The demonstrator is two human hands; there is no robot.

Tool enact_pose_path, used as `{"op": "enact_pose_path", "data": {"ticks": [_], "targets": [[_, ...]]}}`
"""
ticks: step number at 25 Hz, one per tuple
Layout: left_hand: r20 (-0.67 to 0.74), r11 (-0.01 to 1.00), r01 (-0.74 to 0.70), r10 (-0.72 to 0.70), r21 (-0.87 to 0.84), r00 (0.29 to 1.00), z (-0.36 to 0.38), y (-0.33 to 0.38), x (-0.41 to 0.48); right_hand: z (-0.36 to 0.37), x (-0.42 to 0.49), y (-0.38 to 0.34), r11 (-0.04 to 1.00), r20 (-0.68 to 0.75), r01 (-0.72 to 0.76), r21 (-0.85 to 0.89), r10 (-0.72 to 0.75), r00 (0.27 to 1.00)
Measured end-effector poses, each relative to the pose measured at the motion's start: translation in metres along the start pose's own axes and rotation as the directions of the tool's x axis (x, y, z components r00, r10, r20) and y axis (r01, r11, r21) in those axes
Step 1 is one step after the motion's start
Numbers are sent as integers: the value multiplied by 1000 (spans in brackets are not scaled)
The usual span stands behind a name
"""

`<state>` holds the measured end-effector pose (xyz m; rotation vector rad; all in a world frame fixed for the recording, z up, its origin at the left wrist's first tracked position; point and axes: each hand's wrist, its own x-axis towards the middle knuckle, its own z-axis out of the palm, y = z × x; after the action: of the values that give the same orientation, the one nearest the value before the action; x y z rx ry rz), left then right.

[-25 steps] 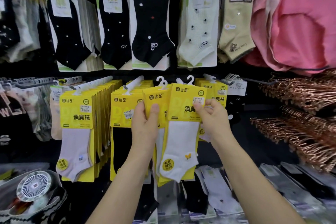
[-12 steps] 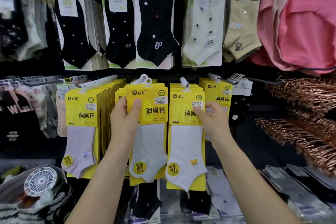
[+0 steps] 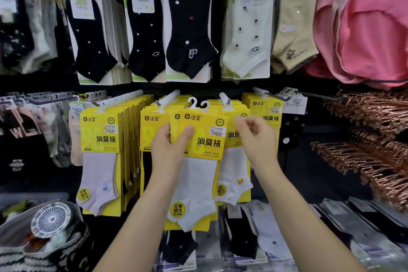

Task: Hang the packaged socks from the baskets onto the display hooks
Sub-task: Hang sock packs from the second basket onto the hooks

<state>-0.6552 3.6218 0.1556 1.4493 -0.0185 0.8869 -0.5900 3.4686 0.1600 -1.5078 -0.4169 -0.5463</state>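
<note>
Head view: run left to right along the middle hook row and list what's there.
lilac-sock packs → left hand → held white-sock packs → right hand → black dotted socks → copper hangers

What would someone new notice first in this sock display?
Two bright yellow sock packs stand out, held in the left hand at centre before a row of matching ones. At upper right hangs pink fabric, above stacked copper-coloured hangers.

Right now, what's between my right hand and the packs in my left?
In the head view, only a hung yellow pack with a butterfly white sock shows between your right hand and the packs your left hand grips.
</note>
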Motion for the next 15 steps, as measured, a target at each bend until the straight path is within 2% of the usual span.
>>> {"op": "enact_pose_path", "data": {"ticks": [2,3,5,9,15], "targets": [[4,1000,-4,4,-16,1000,7,0,-3,5,-2,-5,998,197,-51,-33,56,979],[9,1000,-6,7,-29,1000,10,-1,-4,6,-3,-6,997,224,-46,-57,58,973],[16,1000,-6,7,-26,1000,14,-3,-4,6,-4,-6,998,166,-39,-51,47,985],[-17,1000,-7,7,19,1000,13,-9,-1,-4,1,-4,967,10,-176,184,177,984],[-91,1000,14,-12,15,996,-4,-11,11,-18,9,0,958,-46,-235,163,246,968]]}}
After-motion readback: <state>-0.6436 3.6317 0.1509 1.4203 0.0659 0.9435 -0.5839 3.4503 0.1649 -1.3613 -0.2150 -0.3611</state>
